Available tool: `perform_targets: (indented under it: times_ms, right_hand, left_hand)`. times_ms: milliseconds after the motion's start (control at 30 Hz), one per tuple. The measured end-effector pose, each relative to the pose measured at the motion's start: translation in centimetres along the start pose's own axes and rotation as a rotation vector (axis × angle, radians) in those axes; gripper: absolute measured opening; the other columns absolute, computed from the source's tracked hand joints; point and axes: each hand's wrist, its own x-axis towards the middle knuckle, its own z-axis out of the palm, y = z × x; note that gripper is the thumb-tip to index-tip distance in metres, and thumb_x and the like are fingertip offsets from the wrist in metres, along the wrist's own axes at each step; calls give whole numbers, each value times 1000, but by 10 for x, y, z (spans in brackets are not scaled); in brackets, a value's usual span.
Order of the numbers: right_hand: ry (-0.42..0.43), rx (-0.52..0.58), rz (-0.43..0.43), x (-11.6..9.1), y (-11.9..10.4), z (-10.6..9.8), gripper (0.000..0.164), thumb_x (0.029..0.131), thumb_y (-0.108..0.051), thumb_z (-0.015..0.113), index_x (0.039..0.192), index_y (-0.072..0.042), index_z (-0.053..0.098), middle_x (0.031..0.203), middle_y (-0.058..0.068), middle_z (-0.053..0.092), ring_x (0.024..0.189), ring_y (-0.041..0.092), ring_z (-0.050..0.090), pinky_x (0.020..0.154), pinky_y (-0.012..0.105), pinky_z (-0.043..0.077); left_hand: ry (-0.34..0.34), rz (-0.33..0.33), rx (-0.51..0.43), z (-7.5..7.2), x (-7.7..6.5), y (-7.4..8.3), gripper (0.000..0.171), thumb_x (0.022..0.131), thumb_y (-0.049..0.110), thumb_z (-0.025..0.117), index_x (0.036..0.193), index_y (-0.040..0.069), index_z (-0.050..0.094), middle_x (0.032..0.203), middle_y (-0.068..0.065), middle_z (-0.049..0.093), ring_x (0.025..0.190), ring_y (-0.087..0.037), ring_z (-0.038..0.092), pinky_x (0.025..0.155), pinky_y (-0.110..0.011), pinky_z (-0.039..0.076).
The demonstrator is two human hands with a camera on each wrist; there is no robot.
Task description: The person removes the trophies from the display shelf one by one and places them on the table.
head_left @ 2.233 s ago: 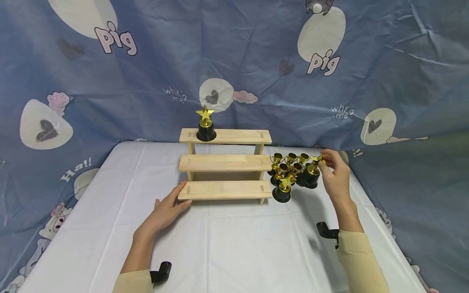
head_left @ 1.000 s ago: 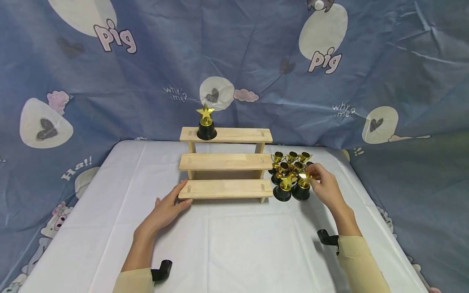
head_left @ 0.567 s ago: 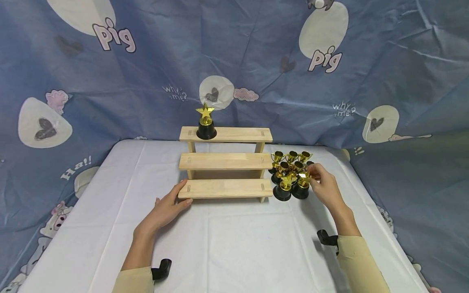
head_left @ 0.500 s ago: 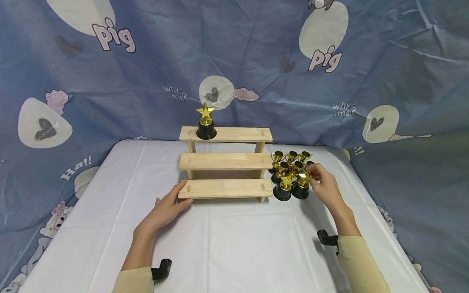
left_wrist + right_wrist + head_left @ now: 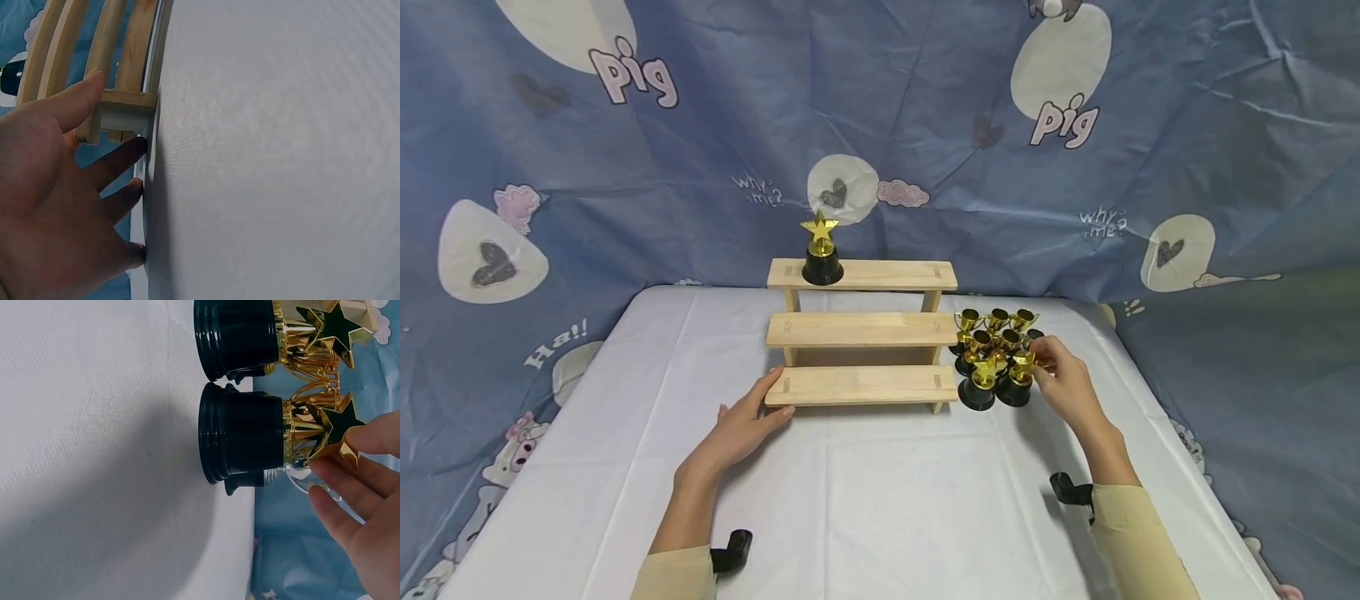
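My left hand (image 5: 739,433) holds the left end of the lowest step of a three-step wooden display stand (image 5: 861,385), thumb on the front edge. In the left wrist view, the thumb and index finger lie around the corner of that stand (image 5: 128,97), while the other fingers reach down to the tablecloth. My right hand (image 5: 1070,382) pinches the gold star of a star trophy (image 5: 1015,390) with a black base, standing upright on the table. Right beside it is another star trophy (image 5: 240,337). A third star trophy (image 5: 822,265) stands at the left of the top step.
Several gold cup trophies (image 5: 997,321) crowd behind the two star trophies, right of the stand. A white cloth (image 5: 895,500) covers the table. Behind it hangs a blue printed curtain (image 5: 700,167).
My right hand has brought the star trophy forward and to the left, next to the other star trophy. During the last second it barely moves. My left hand has stayed on the stand.
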Motion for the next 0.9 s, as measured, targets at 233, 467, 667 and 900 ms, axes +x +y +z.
perform_targets:
  times_ms: [233,467,667,900]
  right_hand:
    - [-16,7,8,-3,-1,0,25,95,-3,60,120,-4,57,111,16,67,99,30,66,86,45,53]
    - [-38,-9,5,-3,0,-2,36,95,-3,58,131,-8,55,119,20,65,104,36,66,90,50,54]
    - [-40,6,8,-3,-1,-2,49,92,-2,58,140,-13,51,126,20,63,108,37,65,95,53,50]
    - [-10,29,-3,0,-11,-4,51,92,-3,55,142,-12,50,123,19,65,106,36,65,98,56,47]
  left_hand:
    - [5,-5,5,1,1,-2,79,97,49,58,160,29,15,166,-14,18,152,-47,13,108,-79,-15]
    - [9,5,-1,1,0,-2,79,97,48,59,161,26,17,166,-14,19,152,-47,14,107,-80,-14]
    - [5,-1,2,1,0,0,79,97,48,59,161,27,16,166,-16,18,152,-48,13,107,-80,-14]
    - [11,-6,1,2,1,0,78,98,44,59,160,29,16,166,-15,18,152,-48,13,108,-80,-15]
